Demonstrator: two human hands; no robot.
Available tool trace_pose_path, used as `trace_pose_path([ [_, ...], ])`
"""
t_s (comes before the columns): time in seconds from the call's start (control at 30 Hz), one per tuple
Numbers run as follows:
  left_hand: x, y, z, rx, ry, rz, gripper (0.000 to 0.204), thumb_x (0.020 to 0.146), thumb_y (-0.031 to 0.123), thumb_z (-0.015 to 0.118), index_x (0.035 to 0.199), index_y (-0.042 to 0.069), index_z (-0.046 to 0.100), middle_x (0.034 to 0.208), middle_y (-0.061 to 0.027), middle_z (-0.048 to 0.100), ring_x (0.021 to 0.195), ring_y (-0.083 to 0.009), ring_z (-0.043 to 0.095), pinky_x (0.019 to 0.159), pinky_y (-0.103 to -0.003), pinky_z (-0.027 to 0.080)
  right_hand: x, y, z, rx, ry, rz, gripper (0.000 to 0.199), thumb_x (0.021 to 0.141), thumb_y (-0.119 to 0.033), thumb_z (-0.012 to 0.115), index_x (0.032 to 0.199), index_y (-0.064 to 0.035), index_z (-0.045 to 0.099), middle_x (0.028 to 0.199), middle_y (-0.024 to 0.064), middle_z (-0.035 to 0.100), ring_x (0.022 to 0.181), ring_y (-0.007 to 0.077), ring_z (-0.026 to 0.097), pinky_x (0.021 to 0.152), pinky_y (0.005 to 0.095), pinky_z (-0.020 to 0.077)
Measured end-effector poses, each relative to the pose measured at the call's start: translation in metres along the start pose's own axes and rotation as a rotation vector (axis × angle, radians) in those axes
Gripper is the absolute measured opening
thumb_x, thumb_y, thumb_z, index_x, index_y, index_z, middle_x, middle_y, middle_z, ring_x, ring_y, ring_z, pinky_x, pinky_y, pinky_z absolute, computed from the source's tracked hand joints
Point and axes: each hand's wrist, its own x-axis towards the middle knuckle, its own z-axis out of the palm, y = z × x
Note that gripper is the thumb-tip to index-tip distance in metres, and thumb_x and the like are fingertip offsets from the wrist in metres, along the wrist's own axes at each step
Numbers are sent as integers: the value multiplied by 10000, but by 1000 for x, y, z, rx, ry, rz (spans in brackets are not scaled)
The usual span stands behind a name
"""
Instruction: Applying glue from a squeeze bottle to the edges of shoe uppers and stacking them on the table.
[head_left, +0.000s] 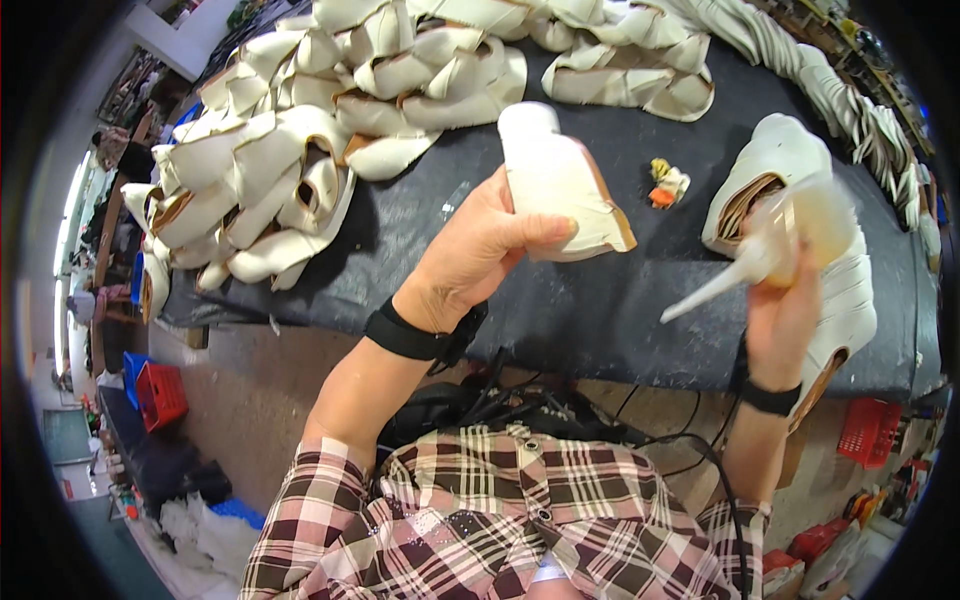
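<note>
My left hand (475, 240) grips a white leather shoe upper (553, 180) with a tan inner edge, held up over the dark table (440, 250). The thumb presses on its outer face, and the fingers behind it are hidden. In my right hand (783, 335) is a translucent squeeze bottle (812, 222) with yellowish contents, somewhat blurred. Its long pale nozzle slants down to the left, apart from the upper. Just behind and below the bottle lies a row of nested white uppers (782, 150), partly covered by that hand and bottle.
Heaped white uppers (285, 160) cover the table's left and back, with more (630, 80) at back centre. Another long row (835, 90) curves along the far right edge. A small yellow, white and orange clump (668, 184) lies mid-table. Black cables (690, 440) hang near my body.
</note>
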Motion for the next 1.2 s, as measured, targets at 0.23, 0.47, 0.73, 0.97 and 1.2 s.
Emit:
trace_pose_path([
  [0.23,-20,-4,12,92,37,24,585,640,45,655,1150,-7,372,1027,-60,506,944,-136,507,843,-269,397,22,0,33,1,-91,-118,418,804,-227,533,1139,-19,396,1099,136,482,1009,249,503,823,353,448],
  [0.47,-31,-10,11,100,68,42,593,637,59,660,1151,-13,373,1038,-67,513,955,-136,506,846,-269,394,22,17,39,22,-197,-56,395,785,-194,563,1119,-39,420,1062,84,508,956,192,527,799,320,457],
  [0.73,-28,-12,17,68,82,37,605,631,60,657,1157,-14,369,1031,-72,518,948,-140,513,846,-272,394,29,18,29,65,-285,33,437,815,-230,513,1166,-12,370,1121,159,468,1022,273,489,823,347,441],
  [0.97,-22,-11,17,63,63,28,549,628,20,627,1123,-6,392,1001,-68,529,926,-137,520,839,-268,398,33,25,23,58,-190,60,472,821,-244,503,1192,-9,332,1146,198,441,1040,306,472,832,350,436],
  [1.2,-19,-11,14,92,56,15,628,619,63,658,1167,-19,362,1046,-81,514,964,-146,507,857,-266,386,30,22,21,-5,-179,22,491,824,-272,492,1205,-16,319,1162,196,429,1052,301,463,836,343,433],
])
